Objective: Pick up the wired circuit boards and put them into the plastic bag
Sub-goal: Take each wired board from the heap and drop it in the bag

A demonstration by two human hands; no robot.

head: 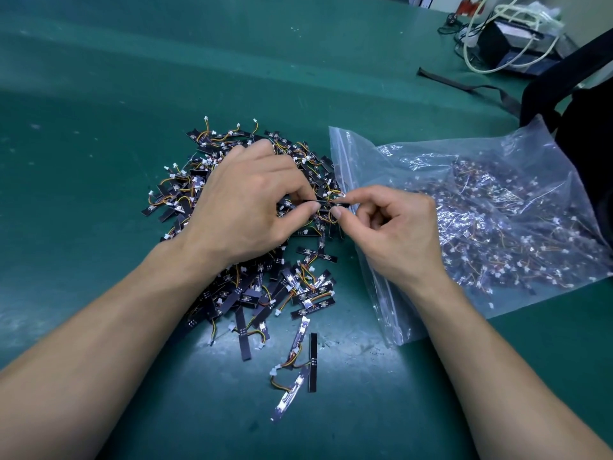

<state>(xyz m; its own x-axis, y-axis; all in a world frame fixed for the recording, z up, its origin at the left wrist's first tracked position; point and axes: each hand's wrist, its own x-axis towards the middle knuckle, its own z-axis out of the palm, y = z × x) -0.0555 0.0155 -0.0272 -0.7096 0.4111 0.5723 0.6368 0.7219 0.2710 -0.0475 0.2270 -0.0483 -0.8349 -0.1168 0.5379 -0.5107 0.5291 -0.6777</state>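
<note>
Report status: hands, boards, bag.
Left hand and right hand both pinch one board over the pile. Bag right of the pile, part-filled. Zip edge beside right hand; open or not, unclear.

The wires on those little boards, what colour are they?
Orange and yellow wires, with white plugs, seen in the head view.

Green work mat (132,78) covers the bench. Far right: dark box (510,44) under coiled white cable (481,66) (looped over it), black strap (464,83), black bag (590,127).
</note>
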